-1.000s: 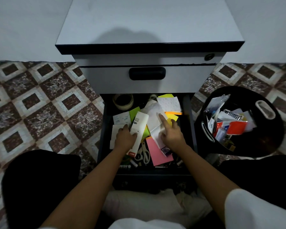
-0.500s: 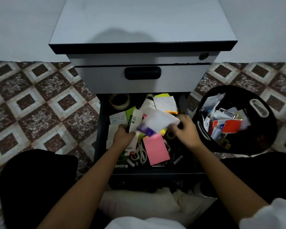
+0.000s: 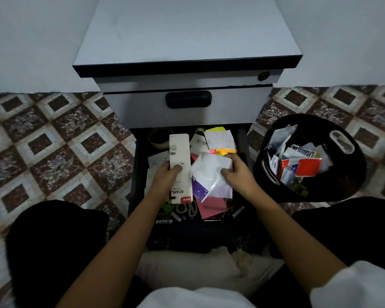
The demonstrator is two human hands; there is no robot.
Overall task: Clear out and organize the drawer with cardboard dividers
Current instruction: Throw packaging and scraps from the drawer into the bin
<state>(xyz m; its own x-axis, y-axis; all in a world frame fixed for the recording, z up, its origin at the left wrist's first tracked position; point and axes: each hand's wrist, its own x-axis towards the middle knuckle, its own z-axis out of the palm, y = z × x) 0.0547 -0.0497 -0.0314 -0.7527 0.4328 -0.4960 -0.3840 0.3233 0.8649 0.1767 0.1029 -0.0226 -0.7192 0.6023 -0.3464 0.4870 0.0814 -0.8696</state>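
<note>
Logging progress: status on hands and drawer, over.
Left hand grips stapler box. Right hand pinches white packet. Drawer cluttered: scissors, pink paper inside.

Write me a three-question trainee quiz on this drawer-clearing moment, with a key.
1. Which thing does the left hand grip? A a phone; B a long white box; C a mug.
2. True or false: the scissors lie in the drawer, nearer the person than both hands.
3. Which hand holds the crumpled white sheet?
Key: 1 B. 2 True. 3 The right hand.
</note>
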